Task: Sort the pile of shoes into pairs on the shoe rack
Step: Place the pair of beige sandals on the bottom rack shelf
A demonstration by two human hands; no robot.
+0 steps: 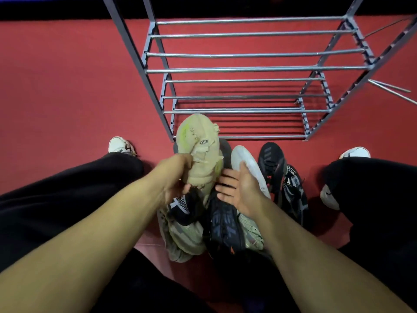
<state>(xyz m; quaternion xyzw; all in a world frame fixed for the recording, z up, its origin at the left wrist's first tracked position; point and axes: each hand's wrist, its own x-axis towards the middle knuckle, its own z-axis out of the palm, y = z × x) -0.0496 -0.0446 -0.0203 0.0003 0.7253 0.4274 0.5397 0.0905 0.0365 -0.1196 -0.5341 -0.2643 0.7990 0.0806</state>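
**Lifting first shoe from pile**

Left hand pinches the beige shoe at frame centre, toe towards the rack above. Right hand, fingers spread and holding nothing, hovers over the pile. Advice: find the beige mate lower centre before racking.

Red carpet floor carries a grey metal shoe rack, bars bare. Just in front of the rack: shoe pile, w/ black sneaker at its right. Loose metal rods lie right of the rack.
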